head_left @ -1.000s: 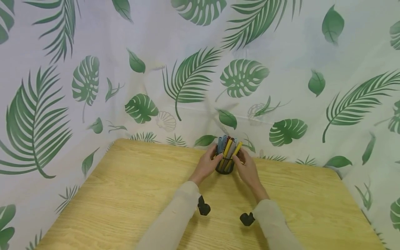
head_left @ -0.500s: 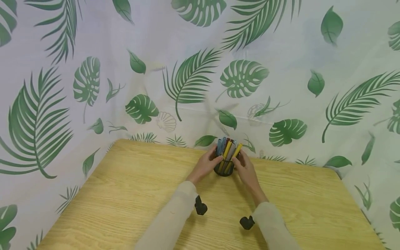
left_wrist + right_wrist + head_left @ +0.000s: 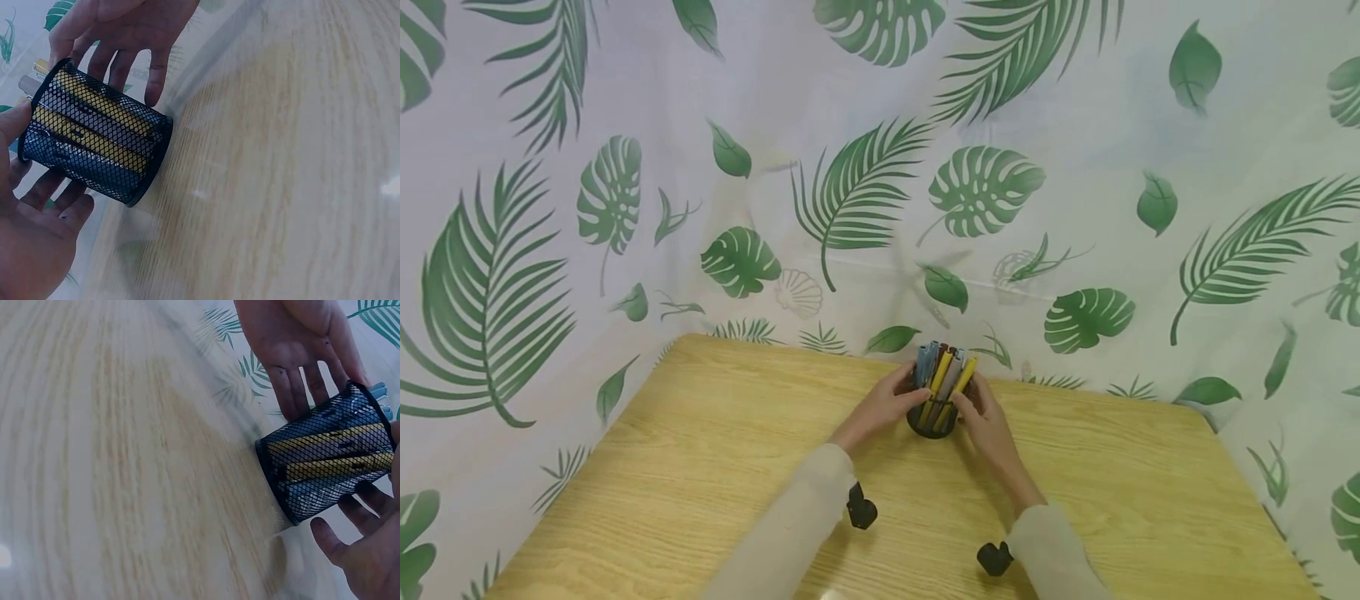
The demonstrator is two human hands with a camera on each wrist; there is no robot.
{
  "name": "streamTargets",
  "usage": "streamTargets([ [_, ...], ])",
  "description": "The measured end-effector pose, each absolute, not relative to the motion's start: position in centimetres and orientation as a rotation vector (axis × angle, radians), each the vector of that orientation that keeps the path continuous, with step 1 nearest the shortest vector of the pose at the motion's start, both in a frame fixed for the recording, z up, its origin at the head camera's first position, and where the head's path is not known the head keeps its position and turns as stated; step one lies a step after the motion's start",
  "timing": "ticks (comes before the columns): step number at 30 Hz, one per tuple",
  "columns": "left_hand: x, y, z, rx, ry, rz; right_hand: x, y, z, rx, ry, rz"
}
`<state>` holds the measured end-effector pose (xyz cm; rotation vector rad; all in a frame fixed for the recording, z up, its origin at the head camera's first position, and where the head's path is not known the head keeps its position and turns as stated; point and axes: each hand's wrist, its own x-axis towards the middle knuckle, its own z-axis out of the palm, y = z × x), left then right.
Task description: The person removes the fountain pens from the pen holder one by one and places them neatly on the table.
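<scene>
A black mesh pen holder stands near the back of the table, packed with several pens in yellow, grey, blue and dark red. My left hand grips its left side, thumb across the front near the rim. From the right, my right hand holds the opposite side with its thumb at the front and its fingers reaching behind. In the left wrist view the mesh wall shows the pens through it, and the holder's base is close over the wood. Both sets of fingertips are partly hidden behind the holder in the head view.
The light wood table spreads out around the hands. A white cloth with green leaves hangs right behind its back edge. Small black wrist-worn devices stick out by the left sleeve and the right sleeve.
Both hands have brought the pen holder toward me and slightly left, away from the back edge. The grip on it looks the same throughout.
</scene>
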<state>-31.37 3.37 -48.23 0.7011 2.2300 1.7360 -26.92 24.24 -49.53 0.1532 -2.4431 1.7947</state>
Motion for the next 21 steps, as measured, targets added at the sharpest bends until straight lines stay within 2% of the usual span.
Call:
streamTargets([
  [21,-28.4,0.8,-47.9,0.71,2.165,1.673,-23.6,22.4,-49.7,0.276,-2.356,2.045],
])
